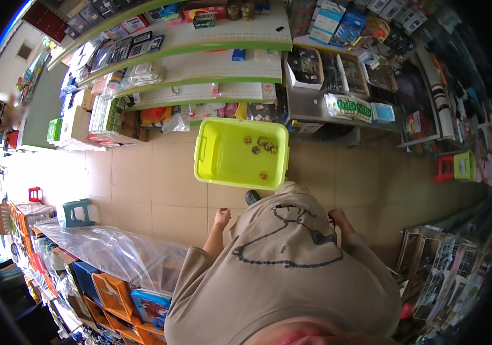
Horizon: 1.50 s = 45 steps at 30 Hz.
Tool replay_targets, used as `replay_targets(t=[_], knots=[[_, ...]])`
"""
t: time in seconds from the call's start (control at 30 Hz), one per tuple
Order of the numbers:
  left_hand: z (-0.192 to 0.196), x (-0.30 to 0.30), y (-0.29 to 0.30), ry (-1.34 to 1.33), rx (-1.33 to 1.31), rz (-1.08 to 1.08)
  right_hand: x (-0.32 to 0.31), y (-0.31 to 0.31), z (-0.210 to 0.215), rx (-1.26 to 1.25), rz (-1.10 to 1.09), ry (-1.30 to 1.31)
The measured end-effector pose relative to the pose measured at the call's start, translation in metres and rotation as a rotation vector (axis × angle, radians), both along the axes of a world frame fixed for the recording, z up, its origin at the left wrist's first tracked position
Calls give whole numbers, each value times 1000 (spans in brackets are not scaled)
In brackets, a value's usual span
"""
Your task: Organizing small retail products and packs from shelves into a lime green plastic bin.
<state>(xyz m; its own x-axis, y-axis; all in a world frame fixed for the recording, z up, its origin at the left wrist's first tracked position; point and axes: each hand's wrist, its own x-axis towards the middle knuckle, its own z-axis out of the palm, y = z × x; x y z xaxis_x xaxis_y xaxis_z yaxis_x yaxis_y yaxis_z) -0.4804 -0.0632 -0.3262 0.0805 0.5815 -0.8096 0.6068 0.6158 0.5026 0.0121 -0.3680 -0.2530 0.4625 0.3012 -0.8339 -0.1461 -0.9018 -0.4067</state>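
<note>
Hands: left hand hangs loosely spread at the person's side, holding nothing; right hand half hidden by the shirt, grip impossible to tell. Tiled floor: one lime-green plastic tub, just ahead of both hands. Inside it: several small round items, scattered.

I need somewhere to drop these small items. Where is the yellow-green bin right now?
In the head view, the yellow-green bin sits on the tiled floor just ahead of the person, centre frame, below the green-edged shelves, with a few small round items inside.
</note>
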Motion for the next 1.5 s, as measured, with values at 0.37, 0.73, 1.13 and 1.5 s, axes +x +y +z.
replay_targets(t=[0.37,0.73,1.13,1.5], knots=[[13,-66,-101,137,-35,-92,-9,-20,24,-294,-141,108],[25,9,-76,187,-80,-11,55,22,6,44,2,28],[79,176,-84,145,239,-107,119,-135,-59,86,-178,192],[135,184,-145,455,-100,-308,189,-133,-107,159,-298,16]])
